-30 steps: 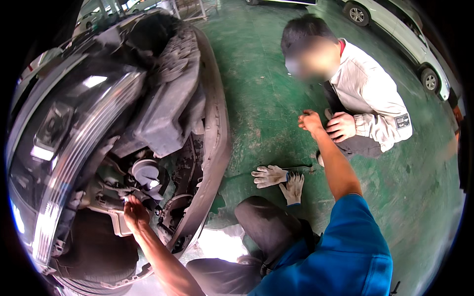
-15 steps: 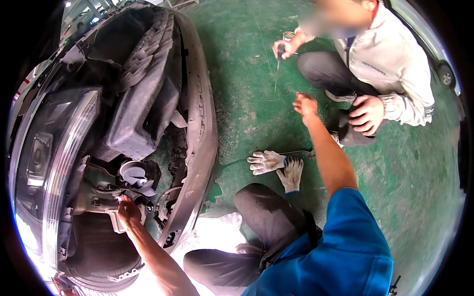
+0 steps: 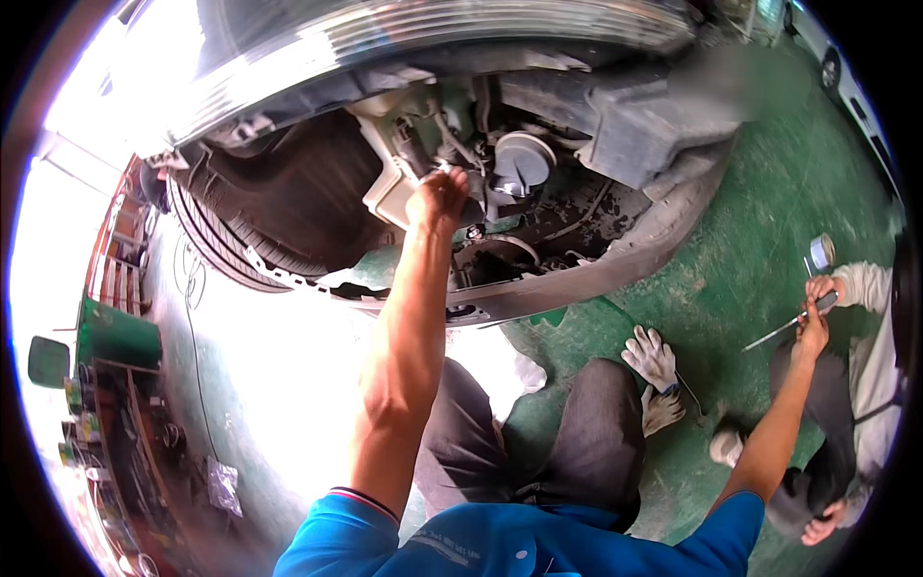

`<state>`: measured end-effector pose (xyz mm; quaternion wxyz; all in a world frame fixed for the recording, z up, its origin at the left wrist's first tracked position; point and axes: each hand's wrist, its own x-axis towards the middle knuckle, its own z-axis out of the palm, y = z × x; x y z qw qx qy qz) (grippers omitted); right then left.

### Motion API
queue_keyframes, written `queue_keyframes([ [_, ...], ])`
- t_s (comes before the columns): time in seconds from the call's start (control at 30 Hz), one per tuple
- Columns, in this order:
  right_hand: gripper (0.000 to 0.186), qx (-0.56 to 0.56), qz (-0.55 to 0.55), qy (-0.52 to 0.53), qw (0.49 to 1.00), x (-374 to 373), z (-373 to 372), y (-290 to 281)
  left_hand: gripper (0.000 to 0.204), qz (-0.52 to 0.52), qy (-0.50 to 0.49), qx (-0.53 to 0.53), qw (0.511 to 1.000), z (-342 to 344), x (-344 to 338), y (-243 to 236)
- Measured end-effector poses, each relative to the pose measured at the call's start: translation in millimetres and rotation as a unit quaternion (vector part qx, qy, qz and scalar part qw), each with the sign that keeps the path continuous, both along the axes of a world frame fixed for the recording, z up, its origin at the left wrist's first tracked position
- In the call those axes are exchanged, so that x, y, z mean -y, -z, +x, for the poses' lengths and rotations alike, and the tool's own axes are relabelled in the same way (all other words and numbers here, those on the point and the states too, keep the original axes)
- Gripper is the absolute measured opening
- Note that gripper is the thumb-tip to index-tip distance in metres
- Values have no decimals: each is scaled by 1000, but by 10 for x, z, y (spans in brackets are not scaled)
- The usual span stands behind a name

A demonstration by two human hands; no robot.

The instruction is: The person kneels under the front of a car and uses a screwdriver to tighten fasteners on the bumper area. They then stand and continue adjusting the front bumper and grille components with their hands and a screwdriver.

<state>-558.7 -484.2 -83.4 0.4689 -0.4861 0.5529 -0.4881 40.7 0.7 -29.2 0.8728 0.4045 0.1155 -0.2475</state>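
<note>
My left hand (image 3: 439, 197) reaches into the opened front of a car, with its fingers closed. What they grip is hidden, beside a pale plastic reservoir (image 3: 392, 197) and a round grey disc-shaped part (image 3: 524, 162). At the far right, my right hand (image 3: 812, 332) is closed on a long screwdriver (image 3: 777, 332) near its dark handle. A co-worker's hand (image 3: 824, 286) still holds that handle, right beside my fingers.
The bumper (image 3: 577, 288) curves between me and the engine bay, below the headlight (image 3: 461, 34). Work gloves (image 3: 651, 358) and a thin metal rod (image 3: 690, 392) lie on the green floor. A tape roll (image 3: 821, 252) is near the co-worker. A cluttered shelf (image 3: 135, 433) stands left.
My view has turned left toward the car. My right hand, earlier stretched out with nothing in it, now meets the screwdriver in the co-worker's hand. My left hand stays among the car parts.
</note>
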Motion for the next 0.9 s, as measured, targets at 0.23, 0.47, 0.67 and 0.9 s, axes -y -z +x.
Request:
queue_keyframes([
  [0.23, 20, 169, 53, -229, 957, -837, 133, -193, 18, -45, 1, -4, 999, -53, -185, -10],
  [0.47, 33, -218, -152, -369, 891, -2246, 634, -1018, 23, -2, 9, -1, 1000, -125, -25, -48],
  [0.67, 37, 161, -97, -371, 910, -2474, 404, -1508, 25, 12, -22, -6, 1000, -176, -48, -113],
  [0.9, 44, 228, 19, -409, 884, -2532, 452, -1212, 24, 33, -22, 4, 999, -325, -47, -264],
])
